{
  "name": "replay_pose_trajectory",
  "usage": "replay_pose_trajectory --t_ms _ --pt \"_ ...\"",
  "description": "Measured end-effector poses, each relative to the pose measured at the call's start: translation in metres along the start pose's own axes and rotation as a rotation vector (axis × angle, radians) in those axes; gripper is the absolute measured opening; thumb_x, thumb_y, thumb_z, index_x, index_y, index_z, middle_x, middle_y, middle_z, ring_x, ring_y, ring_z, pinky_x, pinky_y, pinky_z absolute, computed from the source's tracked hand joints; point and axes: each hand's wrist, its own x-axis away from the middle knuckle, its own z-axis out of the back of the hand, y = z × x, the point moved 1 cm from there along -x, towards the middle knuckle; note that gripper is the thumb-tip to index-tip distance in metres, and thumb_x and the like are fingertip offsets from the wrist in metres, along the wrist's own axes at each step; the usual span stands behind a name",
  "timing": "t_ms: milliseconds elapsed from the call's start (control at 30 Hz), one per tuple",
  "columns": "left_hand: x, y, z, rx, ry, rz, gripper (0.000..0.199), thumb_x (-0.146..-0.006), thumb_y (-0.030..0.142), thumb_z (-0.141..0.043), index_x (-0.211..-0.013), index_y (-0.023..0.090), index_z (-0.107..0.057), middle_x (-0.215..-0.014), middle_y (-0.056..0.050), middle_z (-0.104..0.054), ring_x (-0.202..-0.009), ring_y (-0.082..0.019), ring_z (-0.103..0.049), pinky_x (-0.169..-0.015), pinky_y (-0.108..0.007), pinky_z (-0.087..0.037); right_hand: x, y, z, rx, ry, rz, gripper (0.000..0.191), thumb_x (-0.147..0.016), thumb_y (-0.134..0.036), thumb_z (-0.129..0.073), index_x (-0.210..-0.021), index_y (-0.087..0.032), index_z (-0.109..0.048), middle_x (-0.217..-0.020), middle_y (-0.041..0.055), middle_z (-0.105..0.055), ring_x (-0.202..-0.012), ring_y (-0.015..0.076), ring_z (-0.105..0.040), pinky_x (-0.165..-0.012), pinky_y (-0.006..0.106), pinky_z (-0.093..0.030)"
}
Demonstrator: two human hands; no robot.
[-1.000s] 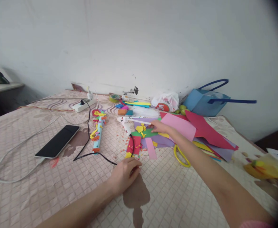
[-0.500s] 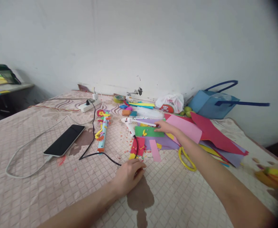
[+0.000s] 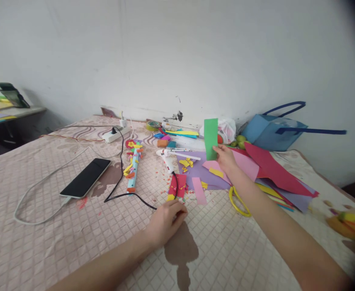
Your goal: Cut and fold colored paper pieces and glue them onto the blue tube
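My right hand (image 3: 225, 158) pinches a green paper strip (image 3: 211, 139) by its lower right edge, holding it upright above the purple sheet (image 3: 195, 182). My left hand (image 3: 166, 222) rests on the tablecloth with its fingers curled, and nothing shows in it. Just beyond it lie a red paper piece (image 3: 180, 185) and a pink strip (image 3: 199, 190). Small yellow cut pieces (image 3: 186, 163) are on the purple sheet. A white glue gun (image 3: 166, 161) with a black cord lies left of them. Further left is a light blue strip decorated with colourful bits (image 3: 133, 171).
A phone (image 3: 85, 178) on a white cable lies at left, near a power strip (image 3: 116, 134). Yellow-handled scissors (image 3: 238, 204), stacked coloured sheets (image 3: 278, 171) and a blue bag (image 3: 271, 131) are at right. Clay blocks (image 3: 162, 143) and a tape roll (image 3: 153, 125) sit near the wall.
My right hand has lifted the green paper strip off the purple sheet and turned it upright. The yellow pieces that lay on it are now on the purple sheet. My left hand stays put.
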Motion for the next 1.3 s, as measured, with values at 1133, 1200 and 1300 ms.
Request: replay_pose_trajectory --t_ms 1133,1200,1300 --pt "-0.039 0.004 -0.017 0.725 0.017 0.374 0.024 -0.068 0.029 -0.067 -0.086 0.015 -0.059 -0.075 0.0 -0.059 -0.062 -0.009 -0.053 -0.054 -0.019 -0.04 0.213 -0.009 -0.009 -0.128 -0.433 -0.22 0.009 -0.076 -0.028 -0.06 -0.083 -0.022 -0.058 -0.065 -0.0018 -0.057 -0.058 0.0125 -0.055 -0.053 0.026 -0.045" --pt "-0.036 0.004 -0.018 0.735 -0.058 0.361 0.023 -0.066 0.027 -0.068 -0.084 0.014 -0.061 -0.073 0.0 -0.059 -0.059 -0.008 -0.052 -0.052 -0.019 -0.039 0.212 -0.009 -0.008 -0.114 -0.408 -0.2 0.006 -0.079 -0.026 -0.055 -0.084 -0.022 -0.057 -0.065 -0.0017 -0.056 -0.059 0.0129 -0.056 -0.054 0.027 -0.046" --pt "-0.033 0.003 -0.02 0.767 -0.072 0.404 0.023 -0.068 0.026 -0.066 -0.086 0.013 -0.062 -0.069 0.0 -0.059 -0.056 -0.008 -0.051 -0.051 -0.019 -0.038 0.212 -0.009 -0.006 -0.043 -0.393 -0.126 0.01 -0.08 -0.02 -0.05 -0.088 -0.025 -0.053 -0.076 -0.0004 -0.057 -0.067 0.0141 -0.057 -0.06 0.029 -0.047"
